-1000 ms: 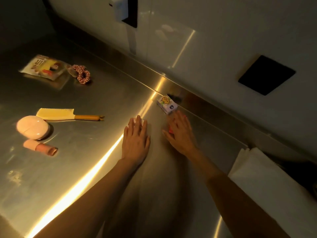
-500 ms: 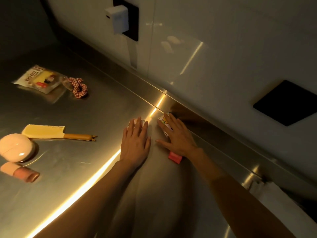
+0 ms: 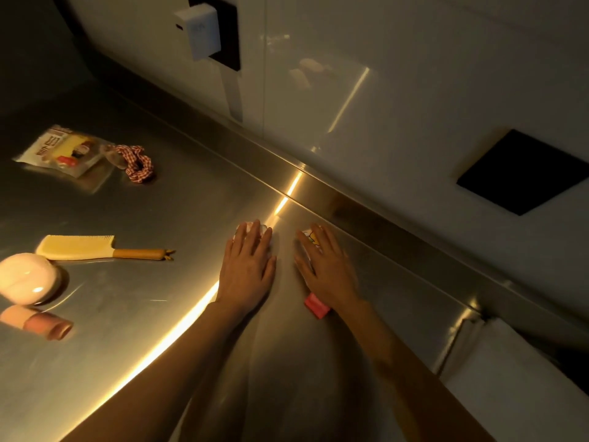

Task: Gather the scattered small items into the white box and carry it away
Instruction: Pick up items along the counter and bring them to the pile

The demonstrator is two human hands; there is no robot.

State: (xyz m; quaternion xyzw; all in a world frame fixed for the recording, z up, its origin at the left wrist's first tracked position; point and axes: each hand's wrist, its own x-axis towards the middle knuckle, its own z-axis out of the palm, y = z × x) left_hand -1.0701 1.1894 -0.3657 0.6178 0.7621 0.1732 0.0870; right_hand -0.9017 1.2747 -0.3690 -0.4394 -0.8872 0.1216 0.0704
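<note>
My left hand lies flat on the steel counter, its fingertips covering a small white item. My right hand lies beside it with spread fingers draped over a small printed box near the back ledge. A pink block pokes out from under my right wrist. A corner of the white box shows at the lower right, past the counter's end. Neither hand visibly grips anything.
To the left lie a snack packet, a checked scrunchie, a yellow comb, a round pink compact and a pink tube. A white adapter sits in the wall socket.
My right hand has slid forward over the printed box, uncovering the pink block at the wrist. The left hand has stayed put, and the view has tilted upward.
</note>
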